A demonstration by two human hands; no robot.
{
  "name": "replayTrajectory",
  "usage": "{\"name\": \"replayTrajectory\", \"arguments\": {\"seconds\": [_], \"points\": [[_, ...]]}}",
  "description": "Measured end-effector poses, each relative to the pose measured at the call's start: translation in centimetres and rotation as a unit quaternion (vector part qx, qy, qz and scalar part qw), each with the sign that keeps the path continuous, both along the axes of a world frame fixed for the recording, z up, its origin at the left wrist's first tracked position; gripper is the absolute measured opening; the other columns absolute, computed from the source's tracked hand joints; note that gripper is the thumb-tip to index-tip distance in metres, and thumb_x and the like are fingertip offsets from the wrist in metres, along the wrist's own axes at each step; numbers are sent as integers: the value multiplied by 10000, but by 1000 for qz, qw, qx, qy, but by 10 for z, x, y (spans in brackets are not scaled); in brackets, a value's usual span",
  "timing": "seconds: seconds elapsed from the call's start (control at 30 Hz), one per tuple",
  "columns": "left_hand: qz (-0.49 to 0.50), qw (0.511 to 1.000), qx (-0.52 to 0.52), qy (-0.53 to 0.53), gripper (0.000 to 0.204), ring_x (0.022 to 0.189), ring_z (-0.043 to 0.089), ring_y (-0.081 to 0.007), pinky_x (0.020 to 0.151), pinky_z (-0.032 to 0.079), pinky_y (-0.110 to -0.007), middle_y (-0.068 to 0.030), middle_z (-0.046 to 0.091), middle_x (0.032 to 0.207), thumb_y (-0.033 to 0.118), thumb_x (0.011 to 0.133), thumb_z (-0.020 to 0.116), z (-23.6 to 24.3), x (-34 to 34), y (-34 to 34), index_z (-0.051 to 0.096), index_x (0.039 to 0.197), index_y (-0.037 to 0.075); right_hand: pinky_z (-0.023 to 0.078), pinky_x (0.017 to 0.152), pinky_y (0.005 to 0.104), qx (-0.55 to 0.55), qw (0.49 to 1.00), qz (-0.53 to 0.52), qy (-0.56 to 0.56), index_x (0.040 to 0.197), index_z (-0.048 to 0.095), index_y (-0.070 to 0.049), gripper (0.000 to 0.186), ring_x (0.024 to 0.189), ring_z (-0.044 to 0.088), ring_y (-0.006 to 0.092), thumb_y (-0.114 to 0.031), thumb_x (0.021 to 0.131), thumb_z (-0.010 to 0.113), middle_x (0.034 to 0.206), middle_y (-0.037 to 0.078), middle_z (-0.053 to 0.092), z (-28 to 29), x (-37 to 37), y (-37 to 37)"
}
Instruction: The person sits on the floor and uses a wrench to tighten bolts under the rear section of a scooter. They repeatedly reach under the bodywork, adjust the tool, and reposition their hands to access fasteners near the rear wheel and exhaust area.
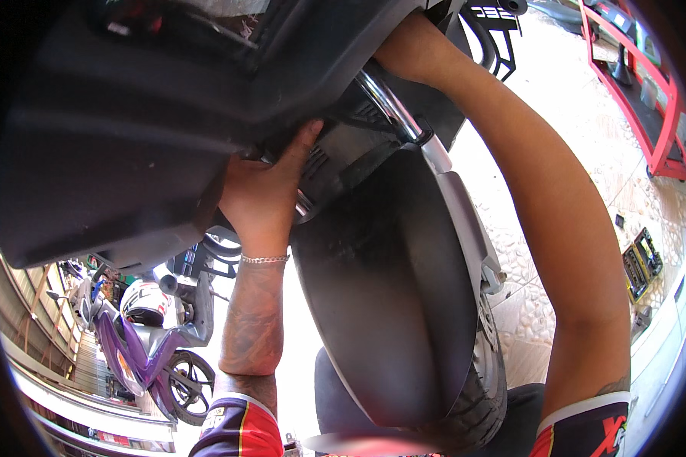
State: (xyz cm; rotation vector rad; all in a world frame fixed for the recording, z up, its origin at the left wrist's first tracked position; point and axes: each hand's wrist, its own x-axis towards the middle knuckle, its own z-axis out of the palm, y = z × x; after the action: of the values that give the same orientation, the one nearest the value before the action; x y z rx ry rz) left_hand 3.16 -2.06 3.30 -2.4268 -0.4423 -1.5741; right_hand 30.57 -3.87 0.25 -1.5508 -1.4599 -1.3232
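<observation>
A large black plastic fairing panel (pixel 122 152) of a scooter fills the upper left. My left hand (pixel 263 186), with a chain bracelet at the wrist, grips its lower inner edge; the thumb points up and the fingers are hidden behind the plastic. My right hand (pixel 415 49) reaches up under the panel's right side, and its fingers are out of sight. Between my arms stands the front wheel (pixel 484 388) under a black mudguard (pixel 389 297). A chrome fork tube (pixel 389 107) runs up beside my right wrist.
A purple scooter (pixel 145 350) with a white helmet (pixel 145 302) on it is parked at the left. At the far right stands a red metal frame stand (pixel 648 141). An open tool case (pixel 642 263) lies on the tiled floor (pixel 533 312) beyond my right arm.
</observation>
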Motion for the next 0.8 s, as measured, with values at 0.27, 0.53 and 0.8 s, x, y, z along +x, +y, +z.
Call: {"name": "replayTrajectory", "arguments": {"seconds": [0.27,0.53,0.8], "points": [[-57,996,10,-61,626,923,691,-184,861,531,-303,-124,746,1038,297,673,996,-10,7,16,703,1108,-46,513,618,487,-7,999,22,-34,900,728,-70,203,680,685,302,-211,893,582,795,121,691,-14,8,6],[-83,994,23,-70,576,920,677,-156,866,526,-287,-100,749,1042,227,688,989,-13,8,23,707,1116,-37,526,603,470,-29,999,-24,-39,890,735,-68,223,686,693,307,-219,908,573,814,145,694,-14,5,4],[-93,993,40,-62,541,943,676,-165,889,526,-295,-95,748,1058,171,700,979,-12,8,26,709,1124,-29,556,679,457,-122,990,-39,56,928,751,-47,307,791,719,338,-263,956,534,904,185,723,-1,-6,-8]]}}
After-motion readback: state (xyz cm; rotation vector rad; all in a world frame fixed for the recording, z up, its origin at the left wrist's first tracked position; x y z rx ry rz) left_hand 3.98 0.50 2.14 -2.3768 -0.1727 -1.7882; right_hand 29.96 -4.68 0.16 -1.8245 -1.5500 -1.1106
